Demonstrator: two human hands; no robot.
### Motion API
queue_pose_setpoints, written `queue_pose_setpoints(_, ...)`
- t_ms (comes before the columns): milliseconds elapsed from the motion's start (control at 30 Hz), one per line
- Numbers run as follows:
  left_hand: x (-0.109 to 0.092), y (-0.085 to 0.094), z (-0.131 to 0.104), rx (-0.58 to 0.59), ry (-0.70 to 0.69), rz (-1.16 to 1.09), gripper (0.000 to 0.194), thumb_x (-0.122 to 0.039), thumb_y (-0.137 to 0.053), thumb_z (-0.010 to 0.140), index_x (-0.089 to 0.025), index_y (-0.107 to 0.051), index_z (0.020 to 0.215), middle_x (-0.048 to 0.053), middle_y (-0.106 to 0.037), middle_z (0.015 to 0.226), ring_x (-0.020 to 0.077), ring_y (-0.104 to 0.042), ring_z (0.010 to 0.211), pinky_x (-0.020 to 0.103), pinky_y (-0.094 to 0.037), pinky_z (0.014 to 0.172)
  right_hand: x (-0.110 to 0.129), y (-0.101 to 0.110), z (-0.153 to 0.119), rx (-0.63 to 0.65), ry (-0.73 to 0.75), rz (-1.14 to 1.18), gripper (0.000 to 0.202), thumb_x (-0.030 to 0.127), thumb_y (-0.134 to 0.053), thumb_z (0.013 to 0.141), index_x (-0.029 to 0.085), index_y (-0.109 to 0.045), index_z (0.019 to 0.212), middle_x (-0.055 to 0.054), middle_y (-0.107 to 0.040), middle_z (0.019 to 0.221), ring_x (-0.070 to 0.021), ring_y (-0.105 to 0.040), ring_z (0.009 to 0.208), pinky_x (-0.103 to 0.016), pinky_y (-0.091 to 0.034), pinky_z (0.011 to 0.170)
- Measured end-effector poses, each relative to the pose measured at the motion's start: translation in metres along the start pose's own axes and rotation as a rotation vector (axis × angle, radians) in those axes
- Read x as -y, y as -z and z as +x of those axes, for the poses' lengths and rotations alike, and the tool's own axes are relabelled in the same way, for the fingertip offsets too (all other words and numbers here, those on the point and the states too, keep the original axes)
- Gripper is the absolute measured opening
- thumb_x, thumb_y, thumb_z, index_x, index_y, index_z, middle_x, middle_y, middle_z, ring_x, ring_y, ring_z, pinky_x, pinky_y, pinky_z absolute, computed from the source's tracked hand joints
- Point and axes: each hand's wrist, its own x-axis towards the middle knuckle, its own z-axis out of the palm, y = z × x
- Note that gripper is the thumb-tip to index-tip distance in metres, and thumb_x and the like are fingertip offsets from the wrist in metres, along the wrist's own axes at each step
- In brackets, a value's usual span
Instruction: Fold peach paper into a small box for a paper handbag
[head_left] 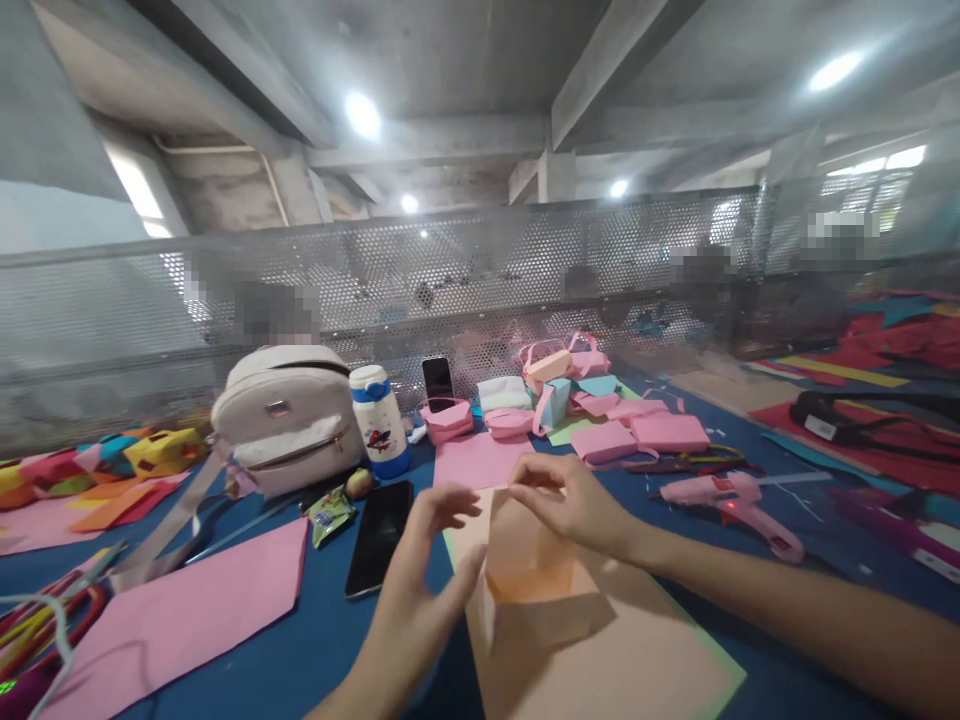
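A folded peach paper box (544, 618) stands with its top open on a stack of peach and green sheets (637, 660). My right hand (574, 503) reaches over its far side, thumb and fingers pinched on the upper edge of the back wall. My left hand (427, 575) is beside the box's left wall, fingers apart and curved toward it; I cannot tell whether the fingertips touch the paper. Behind the box lies a pink sheet (480, 460). To the right, a pink glue gun (731, 500) with a lit red light rests on the blue table.
A black phone (379, 538), a snack packet (330, 514) and a pink sheet (195, 610) lie left. Behind stand a white backpack (289, 425), a bottle (379, 425) and several pink paper pouches (667, 432). Scissors (709, 457) lie near the glue gun. A perforated metal screen (480, 260) borders the table.
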Motion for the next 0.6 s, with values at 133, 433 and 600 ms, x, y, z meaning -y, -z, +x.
queue_pose_setpoints(133, 0.018, -0.023, 0.030, 0.067, 0.187, -0.201, 0.028, -0.042, -0.077, 0.073, -0.017, -0.066, 0.073, 0.001, -0.065, 0.069, 0.0162, -0.063, 0.068, 0.024, -0.049, 0.065, 0.001, -0.002, 0.001, -0.057, -0.008, -0.070, 0.017, 0.028, -0.056, 0.089, 0.018, -0.058, 0.075, 0.001, -0.058, 0.069, -0.0139, -0.054, 0.066, -0.024, -0.039, 0.061)
queue_pose_setpoints(433, 0.027, -0.035, 0.036, -0.104, 0.235, -0.290, 0.027, -0.039, -0.083, 0.062, -0.015, -0.072, 0.067, 0.002, -0.070, 0.066, 0.0149, -0.061, 0.063, 0.023, -0.047, 0.063, 0.002, 0.010, -0.013, -0.247, 0.132, -0.233, 0.011, 0.027, -0.059, 0.092, 0.020, -0.060, 0.083, -0.003, -0.061, 0.088, -0.0188, -0.056, 0.083, -0.031, -0.043, 0.077)
queue_pose_setpoints(600, 0.026, -0.036, 0.031, -0.102, 0.228, -0.277, 0.023, -0.035, -0.083, 0.063, -0.015, -0.076, 0.071, 0.006, -0.075, 0.072, 0.0183, -0.065, 0.070, 0.026, -0.050, 0.069, 0.003, 0.009, -0.020, -0.275, 0.177, -0.310, 0.007, 0.023, -0.063, 0.091, 0.021, -0.061, 0.085, -0.003, -0.063, 0.087, -0.0208, -0.054, 0.087, -0.033, -0.041, 0.081)
